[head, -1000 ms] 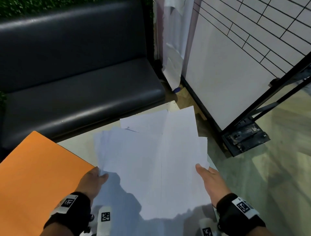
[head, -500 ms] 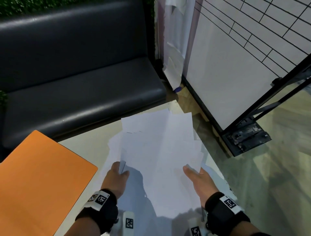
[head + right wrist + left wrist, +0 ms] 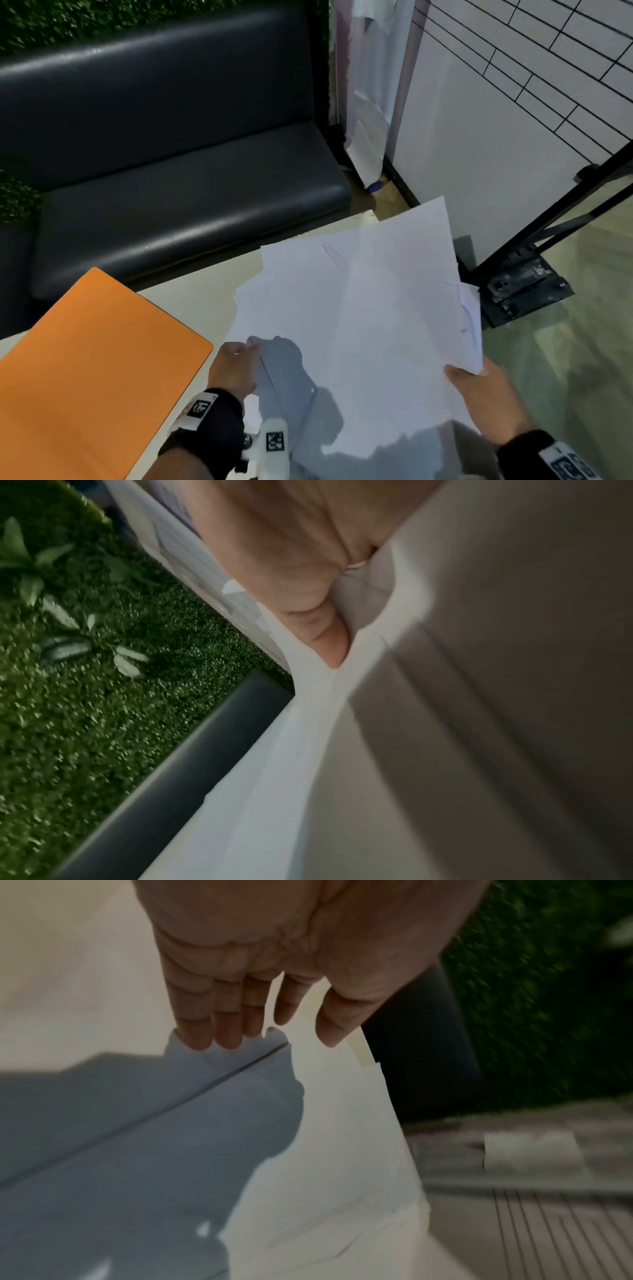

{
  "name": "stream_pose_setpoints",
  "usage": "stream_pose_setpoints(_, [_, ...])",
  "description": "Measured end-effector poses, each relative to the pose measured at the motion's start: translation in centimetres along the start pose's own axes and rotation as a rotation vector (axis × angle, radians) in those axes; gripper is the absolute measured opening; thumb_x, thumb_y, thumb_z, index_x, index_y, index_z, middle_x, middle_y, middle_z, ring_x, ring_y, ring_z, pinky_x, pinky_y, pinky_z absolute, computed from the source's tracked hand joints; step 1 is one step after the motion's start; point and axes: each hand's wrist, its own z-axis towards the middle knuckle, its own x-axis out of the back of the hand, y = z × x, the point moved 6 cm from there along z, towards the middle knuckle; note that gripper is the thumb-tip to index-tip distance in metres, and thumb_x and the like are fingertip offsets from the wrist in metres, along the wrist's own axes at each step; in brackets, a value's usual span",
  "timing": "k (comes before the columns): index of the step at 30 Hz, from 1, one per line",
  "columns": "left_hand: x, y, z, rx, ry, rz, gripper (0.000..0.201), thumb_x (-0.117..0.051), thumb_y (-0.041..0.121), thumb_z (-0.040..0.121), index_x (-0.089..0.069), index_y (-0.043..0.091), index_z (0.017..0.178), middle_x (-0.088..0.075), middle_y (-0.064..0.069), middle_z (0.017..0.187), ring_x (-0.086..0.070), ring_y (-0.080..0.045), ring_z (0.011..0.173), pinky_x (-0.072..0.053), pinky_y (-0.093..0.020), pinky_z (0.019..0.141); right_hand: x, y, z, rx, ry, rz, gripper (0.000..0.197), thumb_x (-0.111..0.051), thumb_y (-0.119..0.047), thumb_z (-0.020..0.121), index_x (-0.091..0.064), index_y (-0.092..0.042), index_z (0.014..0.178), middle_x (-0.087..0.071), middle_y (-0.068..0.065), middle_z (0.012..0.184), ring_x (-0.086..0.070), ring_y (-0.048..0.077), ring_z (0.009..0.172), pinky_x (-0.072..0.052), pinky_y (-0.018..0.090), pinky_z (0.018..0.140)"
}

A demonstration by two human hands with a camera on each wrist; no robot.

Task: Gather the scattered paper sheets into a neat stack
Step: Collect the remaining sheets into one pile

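Observation:
A loose, fanned bundle of white paper sheets (image 3: 359, 325) lies partly on the cream table (image 3: 191, 308) and juts past its right edge. My right hand (image 3: 459, 371) pinches the bundle's right side. In the right wrist view the thumb (image 3: 329, 642) presses on top of the sheets (image 3: 274, 777), and the fingers are hidden beneath. My left hand (image 3: 251, 349) is at the bundle's left edge. The left wrist view shows it with straight fingers (image 3: 222, 1037) whose tips touch the paper (image 3: 342, 1137).
An orange panel (image 3: 85, 377) covers the table's left part. A black padded bench (image 3: 171, 212) runs behind the table. To the right are a white tiled wall (image 3: 479, 137), a black metal stand base (image 3: 524, 291) and the floor.
My right hand has moved to the right with the sheets, so the bundle now hangs over the table's right edge. The left hand stays at the left edge.

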Motion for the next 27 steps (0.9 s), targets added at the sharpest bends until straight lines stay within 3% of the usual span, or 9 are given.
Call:
stream_pose_setpoints(2, [-0.4,-0.2,0.0,0.109,-0.052,-0.198,0.023,-0.063,0.023,0.093,-0.057,0.002,0.087,-0.05,-0.012,0.084,-0.05,-0.031,0.08,-0.044,-0.042,0.074,1.0,0.1,0.4,0.009,0.025,-0.103,0.01,-0.058,-0.003,0.091,-0.068,-0.004,0.094,-0.068,0.012,0.071,-0.056,0.024,0.064,-0.043,0.031,0.061])
stream_pose_setpoints(5, [-1.5,-0.1,-0.3,0.213,-0.089,-0.331,0.019,-0.061,0.021,0.098,-0.059,0.004,0.09,-0.058,-0.016,0.092,-0.053,-0.033,0.086,-0.046,-0.044,0.078,0.3,0.0,1.0,0.035,0.017,-0.211,0.017,-0.055,-0.009,0.093,-0.064,-0.019,0.104,-0.071,0.004,0.092,-0.064,0.023,0.082,-0.046,0.031,0.072])
stream_pose_setpoints(7, [-2.2,0.0,-0.3,0.22,-0.077,-0.34,0.02,-0.063,0.02,0.096,-0.059,0.004,0.086,-0.058,-0.016,0.088,-0.051,-0.029,0.08,-0.042,-0.039,0.069,-0.5,0.3,1.5,0.046,0.006,-0.258,0.022,-0.053,-0.01,0.093,-0.063,-0.022,0.109,-0.07,0.004,0.101,-0.064,0.025,0.09,-0.046,0.032,0.079])
stream_pose_setpoints(12, [-3.7,0.0,-0.1,0.232,-0.073,-0.333,0.021,-0.07,0.016,0.091,-0.062,-0.003,0.088,-0.062,-0.021,0.083,-0.057,-0.031,0.077,-0.044,-0.042,0.071,-1.6,0.4,1.9,0.055,-0.006,-0.335,0.021,-0.05,-0.011,0.092,-0.06,-0.029,0.101,-0.07,-0.001,0.087,-0.064,0.021,0.074,-0.049,0.031,0.068])
stream_pose_setpoints(16, [-4.7,-0.2,-0.5,0.193,-0.082,-0.371,0.03,-0.075,0.017,0.084,-0.062,-0.006,0.097,-0.062,-0.022,0.091,-0.059,-0.034,0.084,-0.046,-0.047,0.076,-1.5,0.3,1.8,0.042,0.008,-0.333,0.019,-0.052,-0.012,0.091,-0.061,-0.027,0.098,-0.069,-0.001,0.083,-0.064,0.022,0.073,-0.051,0.031,0.069])
stream_pose_setpoints(19, [-5.4,-0.7,-1.0,0.181,-0.093,-0.357,0.03,-0.076,0.014,0.085,-0.053,-0.002,0.097,-0.062,-0.016,0.095,-0.062,-0.038,0.101,-0.049,-0.054,0.095,-1.4,0.6,1.8,0.027,0.008,-0.328,0.018,-0.052,-0.014,0.091,-0.062,-0.025,0.101,-0.07,0.001,0.086,-0.065,0.023,0.075,-0.054,0.035,0.074])
stream_pose_setpoints(22, [-5.8,-1.3,-1.8,0.198,-0.08,-0.311,0.072,-0.086,0.025,0.073,-0.05,0.002,0.132,-0.063,-0.016,0.121,-0.06,-0.041,0.116,-0.047,-0.06,0.101,-1.2,0.8,1.7,0.016,0.008,-0.309,0.018,-0.054,-0.014,0.091,-0.064,-0.022,0.104,-0.071,0.003,0.086,-0.066,0.024,0.076,-0.054,0.036,0.075])
stream_pose_setpoints(24, [-5.9,-1.9,-1.5,0.205,-0.062,-0.326,0.069,-0.087,0.037,0.065,-0.06,0.005,0.12,-0.064,-0.018,0.127,-0.062,-0.04,0.115,-0.048,-0.058,0.102,-1.2,1.0,1.6,0.015,0.007,-0.307,0.02,-0.055,-0.014,0.091,-0.065,-0.021,0.107,-0.071,0.002,0.089,-0.066,0.023,0.079,-0.054,0.036,0.076])
stream_pose_setpoints(27, [-6.1,-1.5,-1.9,0.185,-0.02,-0.304,0.056,-0.081,0.034,0.078,-0.061,0.002,0.12,-0.063,-0.013,0.122,-0.059,-0.036,0.117,-0.045,-0.051,0.106,-1.2,1.1,1.6,0.01,0.014,-0.305,0.022,-0.056,-0.013,0.091,-0.066,-0.017,0.111,-0.071,0.004,0.092,-0.065,0.024,0.082,-0.05,0.034,0.075])
